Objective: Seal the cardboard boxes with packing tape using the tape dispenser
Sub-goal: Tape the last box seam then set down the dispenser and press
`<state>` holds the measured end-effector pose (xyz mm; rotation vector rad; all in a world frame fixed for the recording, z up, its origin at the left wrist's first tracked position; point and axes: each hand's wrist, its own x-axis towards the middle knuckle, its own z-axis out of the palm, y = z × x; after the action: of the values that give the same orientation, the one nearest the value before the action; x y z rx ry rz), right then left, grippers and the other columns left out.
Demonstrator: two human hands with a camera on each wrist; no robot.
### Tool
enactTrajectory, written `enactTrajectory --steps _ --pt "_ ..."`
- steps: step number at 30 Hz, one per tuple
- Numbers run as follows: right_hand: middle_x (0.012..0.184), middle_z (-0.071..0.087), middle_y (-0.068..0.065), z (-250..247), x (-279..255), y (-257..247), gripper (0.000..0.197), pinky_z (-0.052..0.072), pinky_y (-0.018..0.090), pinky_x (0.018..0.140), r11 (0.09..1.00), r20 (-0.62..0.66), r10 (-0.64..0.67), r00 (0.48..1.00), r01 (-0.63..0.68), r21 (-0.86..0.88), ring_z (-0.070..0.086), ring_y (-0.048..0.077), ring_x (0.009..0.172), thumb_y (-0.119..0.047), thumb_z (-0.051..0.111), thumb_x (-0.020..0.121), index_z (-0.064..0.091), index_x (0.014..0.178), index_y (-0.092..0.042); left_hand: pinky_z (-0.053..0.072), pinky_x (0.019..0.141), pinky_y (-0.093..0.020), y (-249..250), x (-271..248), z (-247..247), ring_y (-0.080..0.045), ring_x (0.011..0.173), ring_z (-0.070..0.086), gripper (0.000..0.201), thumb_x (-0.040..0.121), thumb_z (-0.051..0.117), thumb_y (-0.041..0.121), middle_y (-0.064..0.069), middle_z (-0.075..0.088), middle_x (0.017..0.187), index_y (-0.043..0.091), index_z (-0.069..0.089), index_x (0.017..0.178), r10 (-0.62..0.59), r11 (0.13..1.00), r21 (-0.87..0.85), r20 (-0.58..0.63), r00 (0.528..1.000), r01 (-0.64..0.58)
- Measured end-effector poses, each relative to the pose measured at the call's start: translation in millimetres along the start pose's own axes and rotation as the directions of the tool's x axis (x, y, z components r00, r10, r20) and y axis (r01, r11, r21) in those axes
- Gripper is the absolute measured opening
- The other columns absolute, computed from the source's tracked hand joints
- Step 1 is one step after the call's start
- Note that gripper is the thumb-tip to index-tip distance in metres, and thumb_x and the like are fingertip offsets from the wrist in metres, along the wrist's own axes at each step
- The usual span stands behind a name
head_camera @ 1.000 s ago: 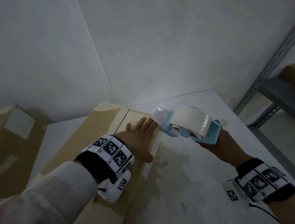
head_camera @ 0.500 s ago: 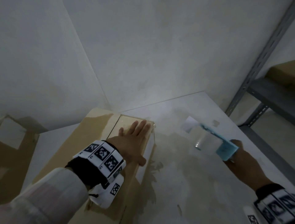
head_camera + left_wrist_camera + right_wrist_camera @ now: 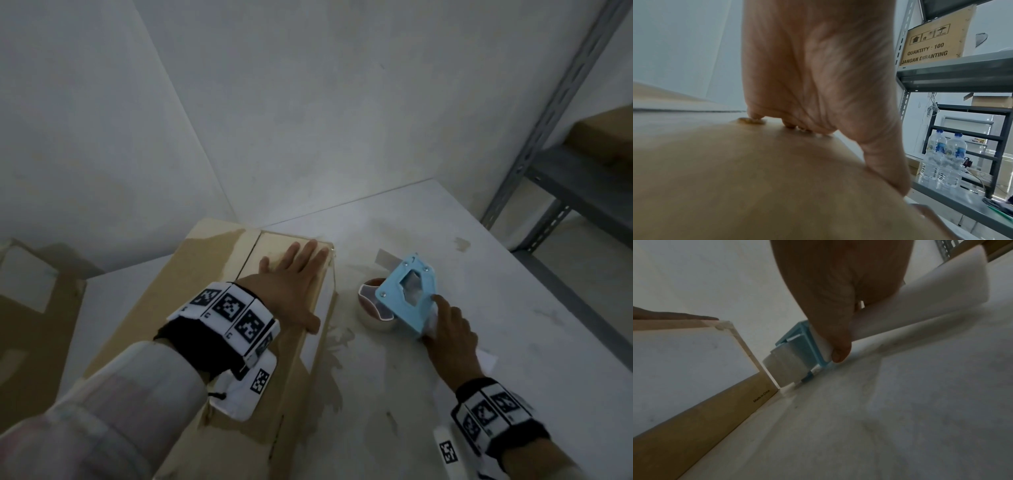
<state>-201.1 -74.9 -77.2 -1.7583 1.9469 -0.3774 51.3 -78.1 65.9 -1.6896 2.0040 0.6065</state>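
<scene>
A brown cardboard box (image 3: 191,294) lies on the white table, its top flaps closed and a white label on its right side (image 3: 684,366). My left hand (image 3: 291,274) presses flat on the box top near its far right corner, fingers straight (image 3: 818,81). The light-blue tape dispenser (image 3: 407,294) with its roll of tape (image 3: 373,308) lies on its side on the table, just right of the box. My right hand (image 3: 448,329) still grips the dispenser's white handle (image 3: 879,318), with the thumb (image 3: 840,350) curled against it.
The white table (image 3: 428,394) is stained and meets the wall corner behind the box. A grey metal shelf rack (image 3: 565,171) stands at the right with a carton (image 3: 935,42) and water bottles (image 3: 945,159). Another cardboard box (image 3: 30,308) sits at the far left.
My right hand has carried the dispenser away from the box's corner, down and to the right, and laid it on the table. The left hand has stayed flat on the box.
</scene>
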Motion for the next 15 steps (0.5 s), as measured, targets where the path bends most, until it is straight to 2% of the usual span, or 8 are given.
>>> enactTrajectory --steps 3,6,8,10,12,15 --pt "0.112 0.048 0.021 2 -2 -6 0.066 0.037 0.046 0.085 1.000 -0.004 0.023 1.000 -0.023 0.003 0.046 0.038 0.103 -0.005 0.061 0.078 0.030 0.135 -0.012 -0.006 0.112 -0.056 -3 0 0 -0.016 0.138 -0.031 0.118 0.072 0.062 0.060 0.010 -0.040 0.146 0.029 -0.030 0.139 0.004 1.000 0.003 0.005 1.000 -0.004" --pt "0.116 0.044 0.019 -2 -5 -8 0.068 0.036 0.046 0.088 0.999 0.013 0.036 0.999 -0.036 -0.004 0.043 0.037 0.106 -0.002 0.059 0.075 0.029 0.135 -0.012 -0.002 0.113 -0.057 -1 -2 -5 -0.016 0.141 -0.025 0.110 0.075 0.056 0.063 0.009 -0.033 0.150 0.028 -0.023 0.142 -0.001 1.000 -0.023 -0.007 1.000 0.000" --pt "0.120 0.041 0.020 -6 -8 -12 0.065 0.037 0.047 0.089 0.998 -0.007 0.056 0.998 -0.056 -0.003 0.041 0.038 0.109 -0.001 0.060 0.074 0.032 0.132 -0.011 0.004 0.113 -0.056 3 -6 -10 -0.018 0.144 -0.015 0.099 0.079 0.052 0.061 0.008 -0.022 0.155 0.026 -0.012 0.146 -0.001 0.999 -0.044 -0.055 0.999 -0.001" --pt "0.126 0.040 0.020 -11 -10 -20 0.056 0.035 0.048 0.092 0.997 -0.076 0.073 0.994 -0.074 -0.020 0.040 0.038 0.114 -0.002 0.060 0.074 0.040 0.126 -0.008 0.012 0.114 -0.054 5 -10 -15 -0.020 0.145 -0.002 0.084 0.083 0.051 0.057 0.007 -0.006 0.157 0.026 0.005 0.147 0.012 0.997 -0.073 -0.111 0.994 -0.020" --pt "0.129 0.040 0.019 -18 -10 -33 0.048 0.033 0.047 0.095 0.998 -0.135 0.052 0.989 -0.056 -0.025 0.039 0.036 0.117 0.000 0.057 0.074 0.046 0.121 -0.006 0.021 0.113 -0.048 -1 -12 -19 -0.021 0.142 0.016 0.073 0.083 0.051 0.054 0.004 0.012 0.155 0.023 0.023 0.143 0.035 0.984 -0.167 -0.144 0.989 -0.059" --pt "0.128 0.044 0.021 -30 -8 -61 0.036 0.035 0.045 0.093 0.999 -0.228 -0.032 0.973 0.038 0.022 0.042 0.037 0.116 0.002 0.052 0.076 0.052 0.112 -0.002 0.030 0.104 -0.025 -16 -15 -18 -0.016 0.131 0.038 0.067 0.085 0.054 0.050 0.003 0.026 0.151 0.025 0.029 0.142 0.022 0.924 -0.370 -0.195 0.981 -0.094"
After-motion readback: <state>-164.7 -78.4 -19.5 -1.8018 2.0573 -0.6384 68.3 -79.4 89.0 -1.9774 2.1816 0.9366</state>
